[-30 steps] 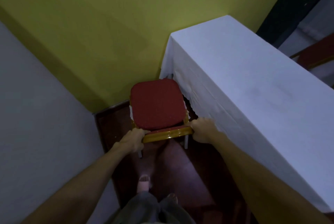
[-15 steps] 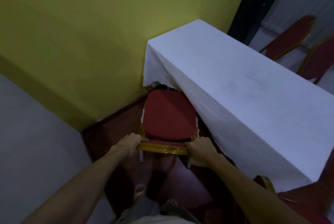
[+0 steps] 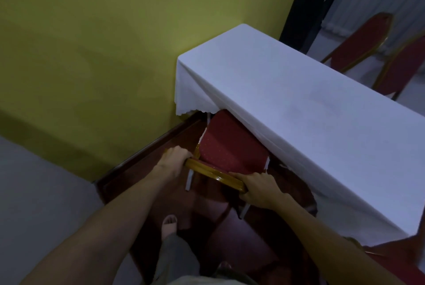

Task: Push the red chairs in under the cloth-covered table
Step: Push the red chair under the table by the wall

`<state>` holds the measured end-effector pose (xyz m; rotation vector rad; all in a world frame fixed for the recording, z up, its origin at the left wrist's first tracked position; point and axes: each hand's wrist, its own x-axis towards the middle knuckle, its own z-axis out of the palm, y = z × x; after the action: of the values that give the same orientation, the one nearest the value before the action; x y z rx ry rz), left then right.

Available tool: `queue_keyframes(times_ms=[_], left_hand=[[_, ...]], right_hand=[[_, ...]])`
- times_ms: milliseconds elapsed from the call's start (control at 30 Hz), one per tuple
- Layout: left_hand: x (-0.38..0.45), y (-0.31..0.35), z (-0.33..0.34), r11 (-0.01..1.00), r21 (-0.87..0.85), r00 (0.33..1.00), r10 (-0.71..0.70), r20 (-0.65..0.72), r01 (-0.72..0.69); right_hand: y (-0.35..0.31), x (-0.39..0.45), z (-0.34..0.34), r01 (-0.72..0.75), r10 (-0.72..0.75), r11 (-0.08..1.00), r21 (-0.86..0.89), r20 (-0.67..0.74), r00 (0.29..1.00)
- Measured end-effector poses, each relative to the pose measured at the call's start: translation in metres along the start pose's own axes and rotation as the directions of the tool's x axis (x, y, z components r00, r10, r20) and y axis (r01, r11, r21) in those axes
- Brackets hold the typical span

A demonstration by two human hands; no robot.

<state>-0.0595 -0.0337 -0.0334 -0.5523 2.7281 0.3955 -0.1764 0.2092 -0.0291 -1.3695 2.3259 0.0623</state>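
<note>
Head view: a person stands at the corner of a dim room, both arms stretched toward a chair (image 3: 232, 147) at the table (image 3: 322, 110).
Chair: red seat, gold-toned back rail, pale legs; its far edge lies under the hanging cloth (image 3: 190, 94), the near half and the back rail out in the open, close to the table's end by the yellow wall (image 3: 103, 43).
Left hand (image 3: 173, 159): wrapped around the left end of the back rail, fingers curled over it.
Right hand (image 3: 259, 187): clamped on the right end of the same rail, just beside the cloth's long edge.
Table: white cloth draped on all visible sides, top bare.
Other chairs: two red backs (image 3: 358, 43) stand beyond the far side, apart from the table; the corner of another red chair (image 3: 395, 259) shows at lower right, near the table's near end.
Floor: dark red-brown (image 3: 230, 238), a foot (image 3: 169, 223) planted behind the chair.
Step in hand: by the look of it, sliding the first chair in, roughly half done.
Next move: likely a straight push on the rail toward the table, keeping the seat clear of the table leg and the cloth from bunching, then on to the remaining chairs.
</note>
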Motion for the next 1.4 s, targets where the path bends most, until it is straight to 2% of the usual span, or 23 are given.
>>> queue_keyframes(times_ms=[233, 500, 700, 833, 967, 1133, 1267, 1400], left_hand=[[0.079, -0.067, -0.047, 1.0, 0.023, 1.0, -0.017, -0.002, 0.017], [0.147, -0.139, -0.094, 0.994, -0.101, 0.998, 0.043, 0.054, -0.037], [0.173, -0.168, -0.113, 0.987, -0.134, 0.996, 0.088, 0.026, -0.084], [0.184, -0.18, -0.118, 0.985, -0.148, 0.996, 0.087, 0.018, -0.084], [0.189, -0.191, -0.125, 0.97, -0.231, 0.996, 0.087, 0.021, -0.08], [0.184, -0.204, -0.127, 0.971, -0.217, 0.992, 0.115, 0.042, -0.103], [0.173, -0.214, -0.129, 0.971, -0.16, 0.984, 0.18, 0.007, -0.177], [0.174, -0.227, -0.129, 0.975, -0.143, 0.985, 0.174, 0.012, -0.17]], right_hand=[[-0.034, 0.088, -0.026, -0.035, 0.036, 0.999, 0.02, -0.051, 0.998], [-0.062, 0.176, -0.05, -0.132, 0.134, 0.989, 0.064, -0.038, 0.99], [-0.08, 0.21, -0.063, -0.198, 0.2, 0.976, 0.093, -0.015, 0.98], [-0.088, 0.221, -0.072, -0.238, 0.235, 0.96, 0.148, 0.039, 0.971], [-0.097, 0.236, -0.081, -0.306, 0.265, 0.918, 0.252, 0.184, 0.947], [-0.108, 0.243, -0.084, -0.35, 0.272, 0.894, 0.279, 0.281, 0.92], [-0.119, 0.242, -0.087, -0.346, 0.255, 0.893, 0.289, 0.308, 0.917], [-0.135, 0.246, -0.088, -0.346, 0.259, 0.893, 0.288, 0.3, 0.918]])
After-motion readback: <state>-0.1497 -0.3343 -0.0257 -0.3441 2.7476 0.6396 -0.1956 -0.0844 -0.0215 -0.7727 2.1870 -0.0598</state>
